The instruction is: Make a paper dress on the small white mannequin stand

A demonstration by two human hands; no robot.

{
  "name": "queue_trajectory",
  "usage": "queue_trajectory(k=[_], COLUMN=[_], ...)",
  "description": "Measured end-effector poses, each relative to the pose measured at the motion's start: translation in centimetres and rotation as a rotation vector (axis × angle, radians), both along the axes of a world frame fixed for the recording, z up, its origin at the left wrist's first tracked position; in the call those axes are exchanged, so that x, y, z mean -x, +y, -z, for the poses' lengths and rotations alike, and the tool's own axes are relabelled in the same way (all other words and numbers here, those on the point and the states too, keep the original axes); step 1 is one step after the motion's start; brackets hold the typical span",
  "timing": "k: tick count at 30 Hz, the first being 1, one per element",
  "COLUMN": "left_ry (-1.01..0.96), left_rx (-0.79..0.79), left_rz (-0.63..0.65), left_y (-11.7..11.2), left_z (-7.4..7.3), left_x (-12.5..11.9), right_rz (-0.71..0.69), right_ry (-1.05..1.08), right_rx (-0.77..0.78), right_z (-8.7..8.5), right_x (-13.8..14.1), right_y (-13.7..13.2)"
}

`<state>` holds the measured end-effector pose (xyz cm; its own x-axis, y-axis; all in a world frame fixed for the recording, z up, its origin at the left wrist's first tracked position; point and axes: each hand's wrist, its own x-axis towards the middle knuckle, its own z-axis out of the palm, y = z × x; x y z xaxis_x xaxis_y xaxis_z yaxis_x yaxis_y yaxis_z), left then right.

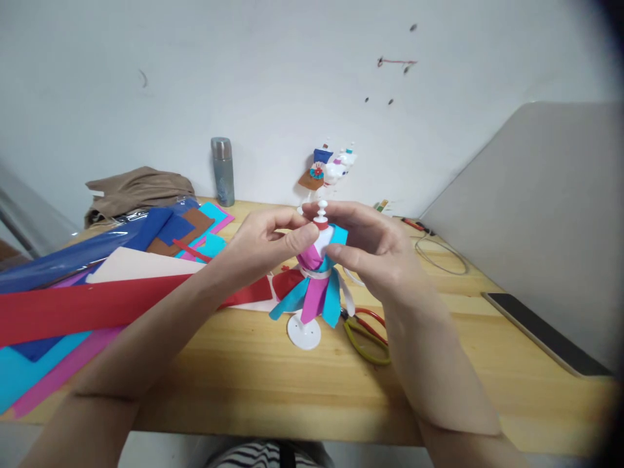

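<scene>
A small white dress form [322, 242] stands upright on a round white base [304, 332], between my hands. Pink and turquoise fabric strips [316, 296] hang from its waist like a skirt, with a pale band tied round them. A red collar [320, 223] circles its neck under a knobbed white top. My left hand [273, 237] is closed on its left shoulder, the thumb pressed near the collar. My right hand [377, 244] grips the other side, its thumb on the turquoise strip over the chest. The fingers behind the form are partly hidden.
Scissors with red and yellow handles [368, 341] lie right of the base. Coloured fabric sheets [121, 296] pile up at left, near a brown cloth [141, 188]. A flask [223, 172], more small dress forms [336, 172], a cable [441, 263] and a phone [541, 331] surround the work.
</scene>
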<state>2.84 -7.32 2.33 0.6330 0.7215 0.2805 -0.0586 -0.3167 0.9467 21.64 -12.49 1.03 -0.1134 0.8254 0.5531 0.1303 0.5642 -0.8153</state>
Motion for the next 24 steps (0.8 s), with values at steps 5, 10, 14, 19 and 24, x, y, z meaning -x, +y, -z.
queue_trajectory(k=[5, 10, 14, 19, 24], left_ry=[0.102, 0.044, -0.026, -0.047, -0.045], left_rx=[-0.09, -0.013, 0.034, 0.073, 0.035], left_rz=[-0.024, -0.074, -0.076, -0.066, -0.07], left_y=[-0.4, -0.8, -0.9, -1.0, -0.9], left_z=[-0.5, 0.1, 0.5, 0.4, 0.5], left_x=[0.4, -0.3, -0.8, -0.8, -0.7], right_rz=[-0.012, -0.034, -0.038, -0.095, -0.103], right_ry=[0.024, 0.017, 0.019, 0.01, 0.0], right_rx=[0.012, 0.006, 0.009, 0.0, -0.018], right_z=[0.1, 0.1, 0.1, 0.0, 0.0], right_x=[-0.2, 0.1, 0.2, -0.2, -0.3], right_y=[0.1, 0.0, -0.1, 0.0, 0.3])
